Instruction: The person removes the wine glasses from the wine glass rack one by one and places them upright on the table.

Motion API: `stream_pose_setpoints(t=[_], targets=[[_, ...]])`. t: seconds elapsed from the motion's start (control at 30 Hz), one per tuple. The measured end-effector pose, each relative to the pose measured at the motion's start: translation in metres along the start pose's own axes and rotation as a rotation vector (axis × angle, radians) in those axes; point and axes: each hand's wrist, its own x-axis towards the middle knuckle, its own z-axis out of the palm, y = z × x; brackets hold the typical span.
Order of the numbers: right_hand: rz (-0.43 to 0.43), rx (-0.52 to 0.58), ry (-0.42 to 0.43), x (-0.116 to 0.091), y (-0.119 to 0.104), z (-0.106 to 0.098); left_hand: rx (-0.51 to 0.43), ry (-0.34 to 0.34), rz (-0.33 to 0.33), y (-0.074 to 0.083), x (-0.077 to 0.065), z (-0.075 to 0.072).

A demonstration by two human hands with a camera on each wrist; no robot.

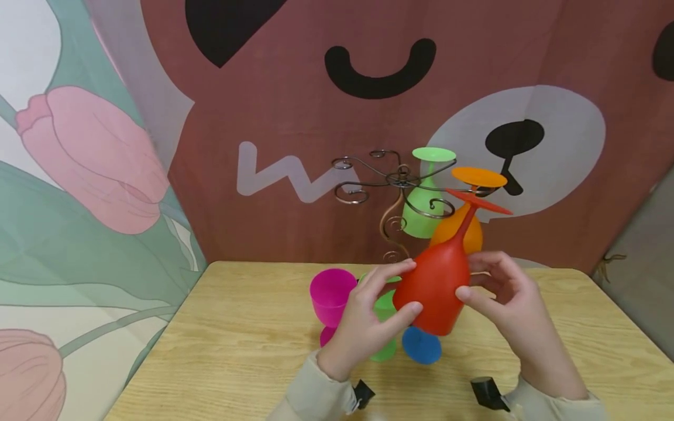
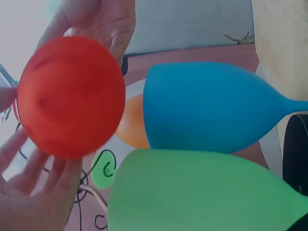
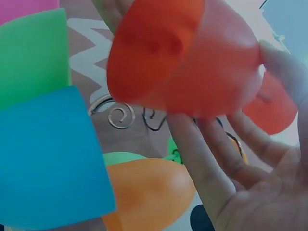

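Note:
A red plastic goblet (image 1: 437, 286) is held upside down and tilted above the table, its foot up and to the right. My left hand (image 1: 363, 321) grips the bowl from the left, thumb in front. On the other side my right hand (image 1: 511, 304) holds the bowl between thumb and fingers. Seen in the left wrist view, the mouth of the red goblet (image 2: 72, 96) faces the camera. Just behind it, an orange goblet (image 1: 458, 231) hangs inverted from a curled metal rack (image 1: 402, 178). A light green goblet (image 1: 423, 210) hangs there too, farther back.
Upright on the wooden table (image 1: 237, 339) stand a magenta goblet (image 1: 333, 298), a green goblet (image 1: 387, 301) and a blue goblet (image 1: 421, 345), the last mostly hidden behind the red one. A printed cloth (image 1: 284, 234) hangs behind the table's back edge.

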Motion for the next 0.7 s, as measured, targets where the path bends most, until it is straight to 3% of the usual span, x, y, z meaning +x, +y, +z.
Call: stream_pose_setpoints(t=[0.2,0.4,0.57,0.7], targets=[[-0.104,0.095,-0.13,-0.005,-0.001,-0.005,0.021,-0.06,0.125,-0.003,-0.01,-0.01],[-0.191,0.193,-0.247,-0.007,-0.003,0.0,-0.026,-0.132,0.28,-0.006,-0.012,-0.025],[-0.201,0.2,-0.269,-0.014,-0.006,0.007,-0.1,-0.169,0.292,0.003,-0.014,-0.035],[-0.205,0.18,-0.258,-0.021,-0.011,0.012,-0.078,-0.201,0.313,0.012,-0.016,-0.044]])
